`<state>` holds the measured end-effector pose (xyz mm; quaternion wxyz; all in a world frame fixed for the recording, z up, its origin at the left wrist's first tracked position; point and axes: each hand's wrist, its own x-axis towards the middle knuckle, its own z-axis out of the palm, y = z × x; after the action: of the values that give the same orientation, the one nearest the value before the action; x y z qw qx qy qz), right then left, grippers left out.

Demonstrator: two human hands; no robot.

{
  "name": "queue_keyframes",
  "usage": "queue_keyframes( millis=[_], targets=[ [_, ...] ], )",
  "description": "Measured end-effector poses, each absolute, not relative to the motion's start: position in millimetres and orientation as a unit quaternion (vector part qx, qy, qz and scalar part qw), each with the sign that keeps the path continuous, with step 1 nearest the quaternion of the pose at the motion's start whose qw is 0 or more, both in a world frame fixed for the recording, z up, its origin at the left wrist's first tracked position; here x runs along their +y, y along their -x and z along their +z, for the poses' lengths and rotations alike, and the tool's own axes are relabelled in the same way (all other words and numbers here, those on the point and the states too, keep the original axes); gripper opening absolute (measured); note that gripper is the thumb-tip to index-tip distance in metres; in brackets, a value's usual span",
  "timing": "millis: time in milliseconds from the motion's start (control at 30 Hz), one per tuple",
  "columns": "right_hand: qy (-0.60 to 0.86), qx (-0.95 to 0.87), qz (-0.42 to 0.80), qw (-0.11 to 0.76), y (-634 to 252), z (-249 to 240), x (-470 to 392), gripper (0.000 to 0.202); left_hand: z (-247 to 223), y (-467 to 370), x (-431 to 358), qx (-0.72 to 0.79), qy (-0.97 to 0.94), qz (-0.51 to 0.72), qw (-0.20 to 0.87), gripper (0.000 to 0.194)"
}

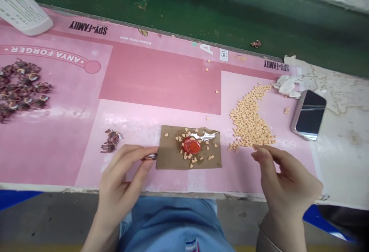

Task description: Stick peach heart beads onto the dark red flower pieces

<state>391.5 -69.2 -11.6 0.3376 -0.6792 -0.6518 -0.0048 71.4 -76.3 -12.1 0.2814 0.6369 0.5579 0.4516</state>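
My left hand (122,179) pinches a small dark figure piece (150,156) between thumb and fingertips, at the left edge of a brown card (170,159). On the card lie a red round piece (191,146), a shiny clear wet patch (203,135) and several loose beige bits. My right hand (288,179) is closed in a pinch at the near edge of a pile of tiny beige pieces (249,123); what its fingertips hold is too small to make out. A few dark figure pieces (110,141) lie just beyond my left hand.
A larger heap of dark figure pieces (21,88) lies at the far left, below a white printed container (23,7). At the right are a phone (310,109) and crumpled white tissue (286,85). A green channel (178,13) runs behind the pink mat (161,77).
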Motion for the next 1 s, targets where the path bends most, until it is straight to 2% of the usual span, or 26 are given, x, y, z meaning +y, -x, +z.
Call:
queue_keyframes(
  millis=[100, 267, 633, 733, 900, 1000],
  targets=[
    [0.681, -0.671, 0.009, 0.292, -404.7, -16.1, -69.7, 0.031, -13.3, -66.9, -75.4, 0.567, -0.635, 0.444, 0.281, 0.028],
    [0.666, -0.697, 0.049, 0.262, -401.1, -22.2, -73.3, 0.021, -12.5, -69.8, -76.5, 0.561, -0.636, 0.446, 0.286, 0.031],
    [0.621, -0.749, -0.025, 0.228, -390.0, -24.0, -66.3, 0.011, -7.8, -73.6, -78.8, 0.552, -0.651, 0.422, 0.306, 0.032],
    [0.628, -0.728, 0.023, 0.273, -389.8, -21.0, -66.9, 0.008, -3.3, -86.2, -77.9, 0.528, -0.659, 0.424, 0.327, 0.035],
    [0.547, -0.645, 0.258, 0.467, -347.7, -6.1, -74.3, 0.023, 5.3, -115.3, -72.4, 0.464, -0.694, 0.411, 0.365, 0.023],
    [0.481, -0.627, 0.357, 0.498, -313.3, 3.5, -78.0, 0.027, 7.3, -124.7, -71.0, 0.476, -0.68, 0.41, 0.378, 0.014]
  ],
)
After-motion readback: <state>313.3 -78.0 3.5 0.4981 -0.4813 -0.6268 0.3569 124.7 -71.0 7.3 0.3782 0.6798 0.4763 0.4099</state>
